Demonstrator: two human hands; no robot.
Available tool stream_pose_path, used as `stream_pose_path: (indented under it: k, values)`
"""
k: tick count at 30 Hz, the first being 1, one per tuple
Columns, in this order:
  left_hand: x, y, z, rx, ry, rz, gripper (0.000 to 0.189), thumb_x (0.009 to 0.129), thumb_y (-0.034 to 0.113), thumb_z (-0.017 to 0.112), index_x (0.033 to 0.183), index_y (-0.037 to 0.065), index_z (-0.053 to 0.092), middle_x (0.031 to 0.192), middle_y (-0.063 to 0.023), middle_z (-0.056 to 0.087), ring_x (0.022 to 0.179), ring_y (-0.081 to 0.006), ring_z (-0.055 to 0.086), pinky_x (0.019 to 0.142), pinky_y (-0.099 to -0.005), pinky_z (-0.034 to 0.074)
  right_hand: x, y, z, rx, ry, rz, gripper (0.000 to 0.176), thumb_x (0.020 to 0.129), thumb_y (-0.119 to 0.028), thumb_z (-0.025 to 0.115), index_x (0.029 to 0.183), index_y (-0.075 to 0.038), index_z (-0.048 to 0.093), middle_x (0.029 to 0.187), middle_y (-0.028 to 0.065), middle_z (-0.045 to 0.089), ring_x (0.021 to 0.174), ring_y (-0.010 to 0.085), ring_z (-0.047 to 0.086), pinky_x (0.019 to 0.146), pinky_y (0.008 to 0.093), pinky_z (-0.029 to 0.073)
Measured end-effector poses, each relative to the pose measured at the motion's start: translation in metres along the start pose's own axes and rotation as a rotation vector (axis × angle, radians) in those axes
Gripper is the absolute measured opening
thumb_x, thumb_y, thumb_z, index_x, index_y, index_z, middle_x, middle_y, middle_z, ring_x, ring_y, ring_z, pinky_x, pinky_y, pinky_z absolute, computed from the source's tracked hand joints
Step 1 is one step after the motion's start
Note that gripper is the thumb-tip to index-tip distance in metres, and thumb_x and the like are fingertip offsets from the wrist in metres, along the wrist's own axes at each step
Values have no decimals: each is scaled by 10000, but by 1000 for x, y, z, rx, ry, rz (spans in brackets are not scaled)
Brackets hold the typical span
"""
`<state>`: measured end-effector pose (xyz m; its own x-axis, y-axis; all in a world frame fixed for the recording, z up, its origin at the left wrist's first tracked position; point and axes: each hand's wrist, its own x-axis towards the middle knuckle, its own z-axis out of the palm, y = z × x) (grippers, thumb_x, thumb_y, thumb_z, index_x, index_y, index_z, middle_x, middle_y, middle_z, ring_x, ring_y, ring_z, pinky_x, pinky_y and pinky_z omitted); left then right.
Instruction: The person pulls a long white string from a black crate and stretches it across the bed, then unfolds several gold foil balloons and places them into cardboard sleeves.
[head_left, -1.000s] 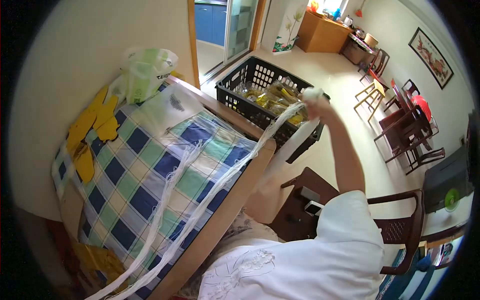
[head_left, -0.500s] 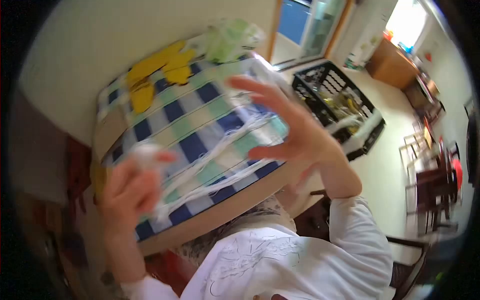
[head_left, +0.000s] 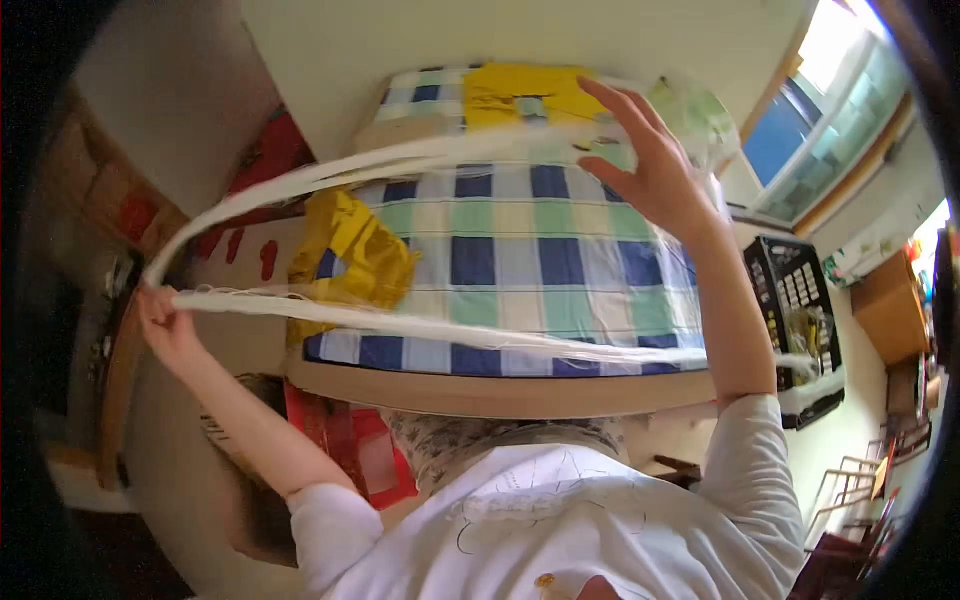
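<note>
Where the left grip (head_left: 168,315) closes: thumb and fingers are clamped on a bundle of white strands (head_left: 500,340), out at the end of a stretched arm.
Right grip (head_left: 655,165): thumb and fingers stand wide apart, palm turned inward.
White strands: two runs spread from the left grip; the upper one arcs through the air towards the right fingers, too blurred to tell whether it touches them, while the lower passes below the right grip and behind the forearm.
Handling: they look light, soft and limp, likely to sag, fray or tangle; the whole bundle is probably best held between thumb and fingers, not by single threads.
Checked cloth (head_left: 485,260): spread beneath both runs, with a beige edge (head_left: 460,392) in front.
Yellow pieces: a crumpled, shiny one (head_left: 355,255) lies between the runs at the left, and more yellow material (head_left: 525,95) lies at the far side.
Plastic bag (head_left: 690,110): just beyond the right grip.
Black crate (head_left: 765,275): past the right forearm, white strands showing over its near end; any join is hidden.
</note>
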<state>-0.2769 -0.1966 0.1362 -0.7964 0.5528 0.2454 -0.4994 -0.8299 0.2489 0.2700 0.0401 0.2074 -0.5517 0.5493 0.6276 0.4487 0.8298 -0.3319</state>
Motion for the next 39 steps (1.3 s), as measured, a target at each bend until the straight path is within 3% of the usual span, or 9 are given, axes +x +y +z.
stream_pose_path:
  k: [7, 16, 19, 22, 25, 30, 36, 37, 39]
  values:
    - [-12, -27, -62, -59, 528, 60, 331, 960, 43, 394, 664, 107, 262, 593, 2, 191, 490, -126, 177, 480, -282, 204, -131, -31, 82, 116, -258, -6, 518, 808, -244, 674, 1262, -86, 480, 1260, 172, 466, 1139, 368, 471, 936, 438, 426]
    - [6, -47, -9, 51, 331, -45, 275, 957, 52, 410, 688, 77, 356, 582, 18, 228, 461, -96, 205, 459, -257, 214, -194, -74, 109, 301, -551, 119, 821, 733, -352, 745, 1369, -19, 347, 1339, 203, 409, 1244, 366, 380, 1042, 424, 327]
    - [-49, -94, 74, 30, 58, -216, 97, 950, 58, 431, 975, -10, 496, 582, 16, 257, 465, -91, 222, 465, -249, 224, -133, -98, 133, 695, -481, 202, 795, 743, -260, 745, 1378, -20, 330, 1343, 212, 410, 1261, 354, 379, 1059, 411, 309]
    - [-112, -149, 129, 33, -152, -347, 310, 955, 60, 400, 1228, -85, 416, 610, 23, 277, 493, -77, 257, 480, -234, 246, -56, -133, 161, 1004, -392, 228, 796, 770, -210, 734, 1398, -19, 283, 1323, 193, 445, 1246, 284, 407, 1048, 376, 315]
    - [-131, -165, 154, 136, -180, -428, 311, 945, 74, 440, 1206, -93, 420, 616, 29, 307, 506, -68, 283, 493, -221, 245, -16, -154, 172, 1314, -519, 253, 644, 822, -198, 689, 1337, -4, 355, 1150, 101, 508, 1054, 167, 454, 896, 306, 362]
    - [-39, -85, 124, 163, -94, -334, 195, 949, 91, 442, 1092, -39, 463, 586, 38, 291, 465, -67, 259, 444, -232, 221, -32, -139, 82, 1189, -761, 591, 267, 945, -206, 514, 1102, 1, 572, 654, -54, 359, 587, 30, 318, 496, 198, 250]
    - [130, 47, 63, 704, 73, -118, 284, 958, 119, 448, 1181, -49, 496, 616, -25, 430, 448, -79, 239, 465, -199, 323, -59, -92, -5, 879, -820, 815, 251, 926, -225, 546, 1026, -20, 651, 710, -40, 499, 631, 46, 398, 539, 218, 293]
    - [188, 99, 10, 656, -213, -262, 344, 952, 155, 474, 1238, -37, 489, 788, -78, 560, 518, -102, 405, 570, -256, 458, -63, -88, -13, 877, -812, 771, 255, 920, -220, 557, 1042, -15, 646, 722, -30, 523, 641, 49, 423, 543, 211, 310]
    - [204, 108, -19, 795, 165, -122, 379, 943, 186, 500, 1252, -33, 478, 927, -96, 582, 706, -149, 518, 696, -300, 491, -71, -79, -27, 869, -792, 683, 271, 908, -212, 579, 1074, -6, 637, 745, -10, 572, 659, 54, 473, 550, 195, 343]
